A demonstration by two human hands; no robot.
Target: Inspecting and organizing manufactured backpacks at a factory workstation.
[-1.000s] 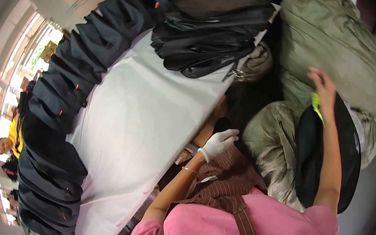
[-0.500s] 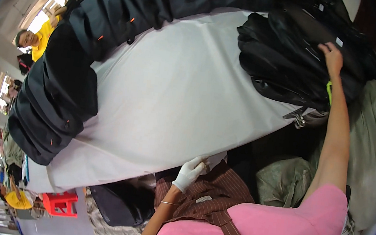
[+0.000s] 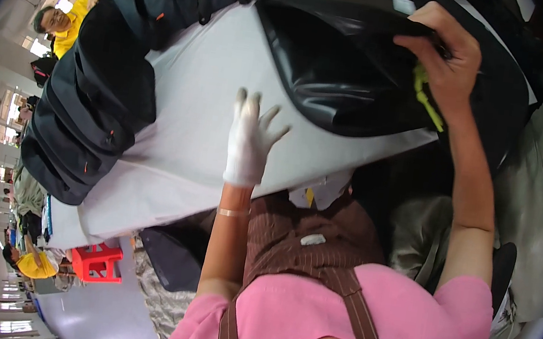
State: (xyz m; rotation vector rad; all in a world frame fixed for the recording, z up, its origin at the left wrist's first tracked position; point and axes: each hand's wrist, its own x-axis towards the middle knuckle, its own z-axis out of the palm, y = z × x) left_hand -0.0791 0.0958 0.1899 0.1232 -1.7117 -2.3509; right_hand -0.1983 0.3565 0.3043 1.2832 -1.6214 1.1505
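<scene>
My right hand (image 3: 451, 63), bare, grips the edge of a black bag (image 3: 349, 73) with thumb and fingers. The bag's shiny, smooth side shows, and it hangs across the right part of the white-covered table (image 3: 191, 104). A white label (image 3: 403, 5) sits on it by my fingertips. Next to that wrist is a neon-yellow strip (image 3: 425, 97); I cannot make out what it belongs to. My left hand (image 3: 249, 142), in a white glove with greyish fingertips, is held over the table with fingers spread and nothing in it, left of the bag.
Black bags (image 3: 91, 77) with small orange tags stand in a curved row along the table's left and far sides. Grey-green sheeting (image 3: 534, 204) drapes at the right. A red stool (image 3: 96, 263) stands on the floor at lower left. Two people in yellow work beyond.
My right hand has taken hold of a black bag and drawn it nearer and leftward over the table. My left hand has risen from the table's near edge and spread its fingers.
</scene>
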